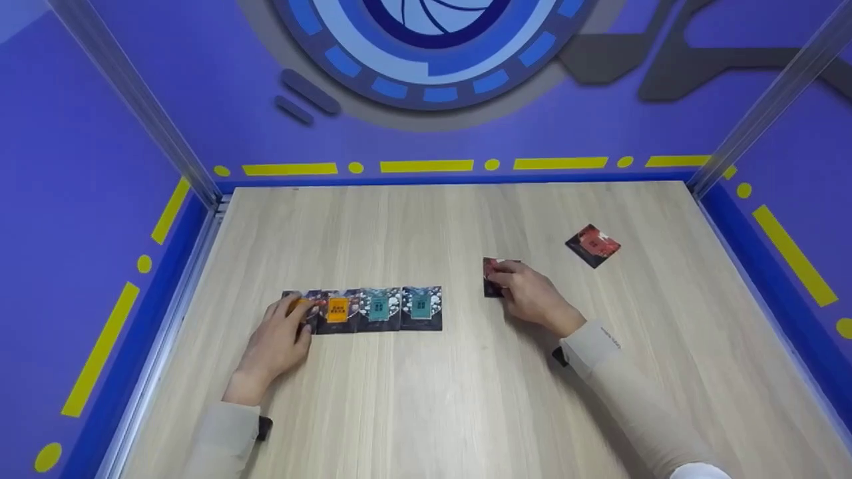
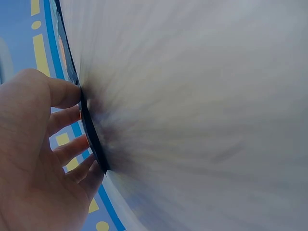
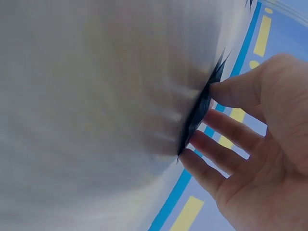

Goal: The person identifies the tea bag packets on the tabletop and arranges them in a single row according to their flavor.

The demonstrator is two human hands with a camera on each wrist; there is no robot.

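Small flat square packets with dark lower parts lie in an overlapping row on the table. My left hand (image 1: 278,339) rests on the leftmost packet (image 1: 309,322), fingertips on its top and thumb by its lower right side; the fingers hide most of it. Beside it come an orange-labelled packet (image 1: 338,311) and two teal-labelled ones, one in the middle (image 1: 379,308) and one at the right end (image 1: 421,307). Right of the row, my right hand (image 1: 536,297) pinches a red-and-black packet (image 1: 491,286) between fingers and thumb, low over the wood. In the right wrist view, this dark packet (image 3: 196,117) shows edge-on.
Another red-labelled packet (image 1: 593,245) lies turned at an angle, beyond the right hand. The pale wooden table (image 1: 426,406) is bordered by blue-purple panels (image 1: 200,86) at the back and sides, with metal rails (image 1: 143,110) at the corners.
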